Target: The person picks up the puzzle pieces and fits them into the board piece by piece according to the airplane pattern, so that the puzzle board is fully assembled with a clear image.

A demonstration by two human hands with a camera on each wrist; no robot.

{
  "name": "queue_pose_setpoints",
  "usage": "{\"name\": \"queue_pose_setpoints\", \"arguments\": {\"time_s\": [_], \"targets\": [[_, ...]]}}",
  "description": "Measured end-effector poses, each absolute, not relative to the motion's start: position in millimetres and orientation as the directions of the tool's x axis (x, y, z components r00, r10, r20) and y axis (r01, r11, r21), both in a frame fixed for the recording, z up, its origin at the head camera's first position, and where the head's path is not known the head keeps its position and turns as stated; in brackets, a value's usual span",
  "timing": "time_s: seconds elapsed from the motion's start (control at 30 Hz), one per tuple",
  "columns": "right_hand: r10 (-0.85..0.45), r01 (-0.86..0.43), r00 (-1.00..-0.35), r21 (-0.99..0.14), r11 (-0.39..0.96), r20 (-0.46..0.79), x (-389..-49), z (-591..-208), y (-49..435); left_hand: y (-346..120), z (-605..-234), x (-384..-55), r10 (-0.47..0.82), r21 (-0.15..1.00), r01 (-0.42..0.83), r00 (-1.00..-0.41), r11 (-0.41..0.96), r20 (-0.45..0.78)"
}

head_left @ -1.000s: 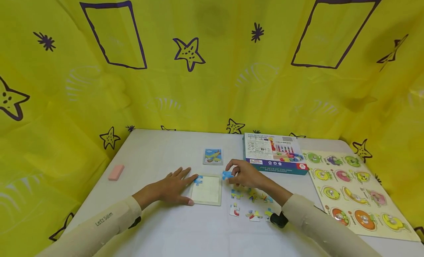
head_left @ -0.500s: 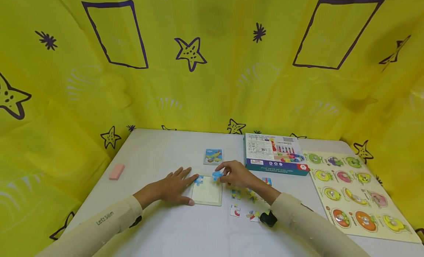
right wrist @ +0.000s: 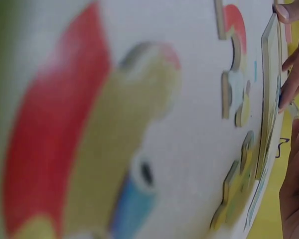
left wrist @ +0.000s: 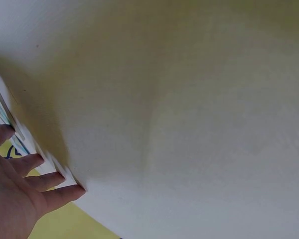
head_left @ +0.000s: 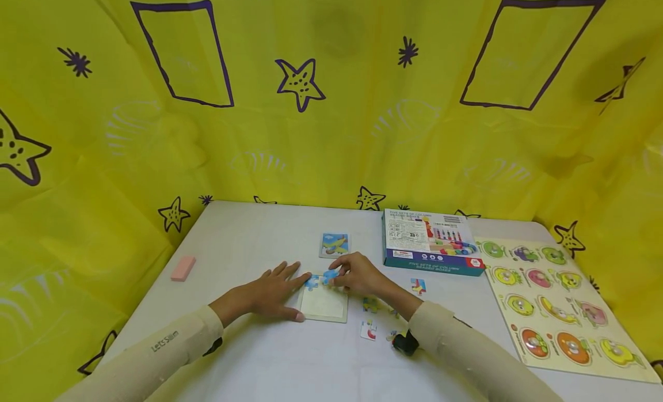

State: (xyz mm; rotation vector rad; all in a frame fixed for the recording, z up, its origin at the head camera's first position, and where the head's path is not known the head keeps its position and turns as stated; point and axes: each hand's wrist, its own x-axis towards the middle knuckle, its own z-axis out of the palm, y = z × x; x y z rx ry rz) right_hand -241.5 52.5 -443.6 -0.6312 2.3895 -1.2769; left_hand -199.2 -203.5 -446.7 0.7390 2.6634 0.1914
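Right hand (head_left: 359,275): fingers pinch a blue puzzle piece (head_left: 330,277) over the tray's upper edge, just below the centre of the head view
Left hand (head_left: 271,292): fingers spread, index and thumb at the tray's left side
Puzzle tray (head_left: 323,310): lower centre, flat on the worktop (head_left: 248,361), a corner piece (head_left: 312,283) at its upper left
Loose pieces (head_left: 369,330): right of the tray, some hidden by the right arm
Airplane picture (head_left: 334,245): above the tray
Boxed set (head_left: 432,241): right of centre
Fruit board (head_left: 563,301): lower right
Pink block (head_left: 183,268): left

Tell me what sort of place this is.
Likely a play or learning corner: loose jigsaw pieces and a fruit picture board lie in front of a star-patterned yellow curtain.
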Motion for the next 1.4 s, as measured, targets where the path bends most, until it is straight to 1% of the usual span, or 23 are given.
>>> {"name": "queue_pose_setpoints", "arguments": {"time_s": [0.2,0.37,0.5,0.73,0.93,1.17,1.4], "targets": [[-0.49,-0.108,-0.854,-0.863,0.494,-0.173,-241,-444,44,-203,-445,-198,0.525,0.226,0.475,-0.791,0.85,-0.313],[-0.458,-0.075,-0.868,-0.862,0.502,-0.191,-242,-446,39,-203,-444,-197,0.521,0.224,0.471,-0.792,0.853,-0.318],[-0.439,-0.083,-0.878,-0.843,0.532,-0.191,-242,-446,37,-202,-445,-198,0.516,0.215,0.469,-0.795,0.857,-0.319],[-0.432,-0.153,-0.884,-0.764,0.627,-0.177,-243,-445,34,-202,-444,-197,0.513,0.223,0.463,-0.799,0.858,-0.315],[-0.419,-0.166,-0.889,-0.721,0.673,-0.187,-244,-446,34,-202,-445,-198,0.514,0.226,0.463,-0.796,0.857,-0.319],[-0.4,-0.16,-0.894,-0.691,0.705,-0.202,-241,-444,33,-202,-443,-196,0.522,0.225,0.472,-0.791,0.852,-0.32],[-0.397,-0.171,-0.898,-0.685,0.709,-0.188,-240,-443,33,-201,-440,-196,0.529,0.221,0.481,-0.792,0.848,-0.306]]}}
